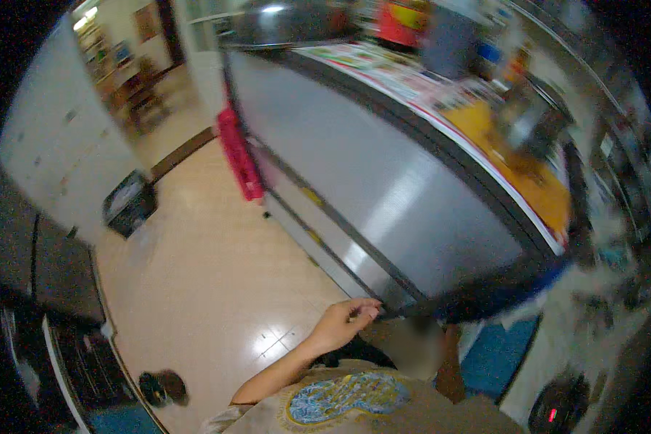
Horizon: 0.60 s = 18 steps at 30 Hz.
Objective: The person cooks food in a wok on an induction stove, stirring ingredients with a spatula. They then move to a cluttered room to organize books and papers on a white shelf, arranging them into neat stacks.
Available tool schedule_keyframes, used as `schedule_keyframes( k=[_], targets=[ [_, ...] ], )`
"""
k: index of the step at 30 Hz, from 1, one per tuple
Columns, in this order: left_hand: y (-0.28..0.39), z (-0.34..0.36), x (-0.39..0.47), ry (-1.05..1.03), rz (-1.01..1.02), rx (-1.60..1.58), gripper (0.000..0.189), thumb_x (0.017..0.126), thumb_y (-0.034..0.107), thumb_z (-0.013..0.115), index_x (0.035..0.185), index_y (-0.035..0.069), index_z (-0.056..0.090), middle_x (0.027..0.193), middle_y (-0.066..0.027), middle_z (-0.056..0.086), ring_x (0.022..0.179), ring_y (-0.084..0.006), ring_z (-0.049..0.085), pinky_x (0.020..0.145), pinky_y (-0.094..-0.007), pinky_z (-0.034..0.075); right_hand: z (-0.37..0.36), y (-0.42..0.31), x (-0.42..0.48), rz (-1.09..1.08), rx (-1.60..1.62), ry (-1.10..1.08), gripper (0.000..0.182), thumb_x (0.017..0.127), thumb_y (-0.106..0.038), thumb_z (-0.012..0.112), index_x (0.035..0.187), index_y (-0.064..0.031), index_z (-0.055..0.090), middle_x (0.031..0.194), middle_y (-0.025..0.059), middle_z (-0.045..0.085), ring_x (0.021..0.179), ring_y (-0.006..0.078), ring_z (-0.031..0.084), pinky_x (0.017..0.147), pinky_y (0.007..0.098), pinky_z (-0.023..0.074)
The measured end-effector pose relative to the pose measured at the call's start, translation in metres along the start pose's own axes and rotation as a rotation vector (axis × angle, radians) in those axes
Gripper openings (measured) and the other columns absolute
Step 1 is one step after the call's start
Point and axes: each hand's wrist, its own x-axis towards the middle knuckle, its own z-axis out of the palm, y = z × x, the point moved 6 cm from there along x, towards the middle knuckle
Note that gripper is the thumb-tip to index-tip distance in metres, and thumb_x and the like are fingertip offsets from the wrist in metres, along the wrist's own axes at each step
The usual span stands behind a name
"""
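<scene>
My left hand (350, 321) reaches forward with its fingers curled and the thumb near the index finger. Its fingertips meet the near lower edge of a large grey appliance or cabinet (380, 163); whether they grip that edge is unclear. Dark horizontal bands (336, 217) divide the grey front into a tall panel and narrower sections below. My right hand is not clearly in view: a brown forearm-like shape (451, 363) runs up beside my shirt (347, 401), and a blurred patch lies next to it.
Printed sheets (369, 62) and an orange-yellow item (542, 184) cover the appliance's top. A pink plastic holder (238, 154) hangs at its far side. On the tiled floor (211, 244) stand a dark bin (130, 203) and a small dark object (163, 388). A doorway opens at upper left.
</scene>
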Motion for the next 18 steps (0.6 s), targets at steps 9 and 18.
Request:
schedule_keyframes(
  k=[9,18],
  targets=[
    [-0.083,-0.227,0.011,0.539,-0.195,-0.041,0.031,0.083,0.024,0.049,0.1,-0.001,0.053,0.091,-0.0087,0.059,0.085,-0.0148,0.053,0.078,-0.0262,0.04,0.351,-0.064,-0.046,-0.124,-0.302,-1.054,0.026,0.077,-0.019,0.049,0.096,-0.0015,0.047,0.088,0.014,0.052,0.08,0.0237,0.049,0.071,0.0339,0.0382],
    [-0.066,-0.414,0.077,0.772,-0.146,-0.15,0.015,0.082,0.014,0.05,0.089,0.001,0.055,0.085,-0.0032,0.056,0.077,-0.0074,0.048,0.071,-0.0218,0.04,0.699,-0.296,-0.103,-0.639,-0.227,-1.354,0.02,0.074,-0.021,0.053,0.082,-0.0021,0.056,0.077,0.014,0.059,0.071,0.0249,0.058,0.062,0.0327,0.0444]
  ],
)
